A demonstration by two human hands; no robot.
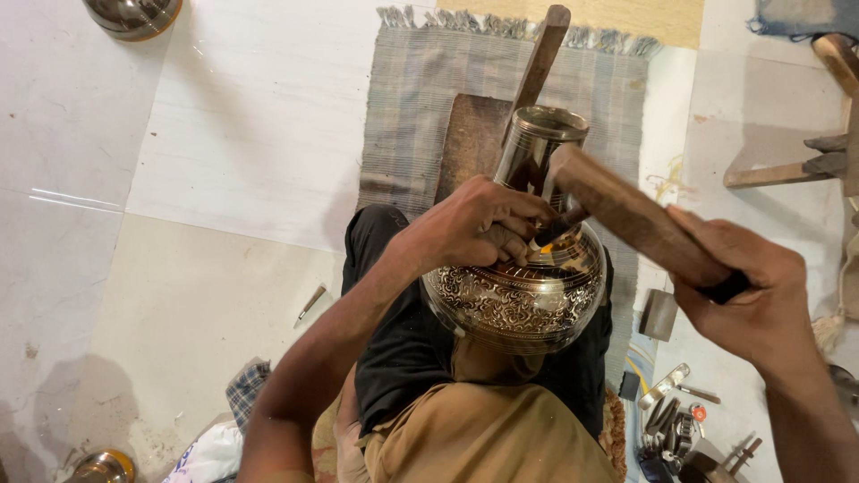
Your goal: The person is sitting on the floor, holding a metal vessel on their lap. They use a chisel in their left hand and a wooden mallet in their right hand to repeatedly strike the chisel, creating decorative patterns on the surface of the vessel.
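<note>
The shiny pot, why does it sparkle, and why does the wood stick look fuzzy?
In the head view, the engraved metal pot mirrors light from above, so its neck and shoulder gleam; the wooden mallet in the right hand looks soft and a bit smeared; the left hand on the pot looks sharper; pale floor tiles show faint glare streaks.

Lighting: bright, even, warm, falling from above. Glare: a thin white streak on the floor tiles (80, 199) at left; sharp highlights on the engraved metal pot (519, 300). Shadows: soft, pooled beside the rug (420, 98) and in the lower left corner. Blur: the wooden mallet (635, 219) smears slightly. Focus: centre crisp; edges bend and soften mildly.
</note>
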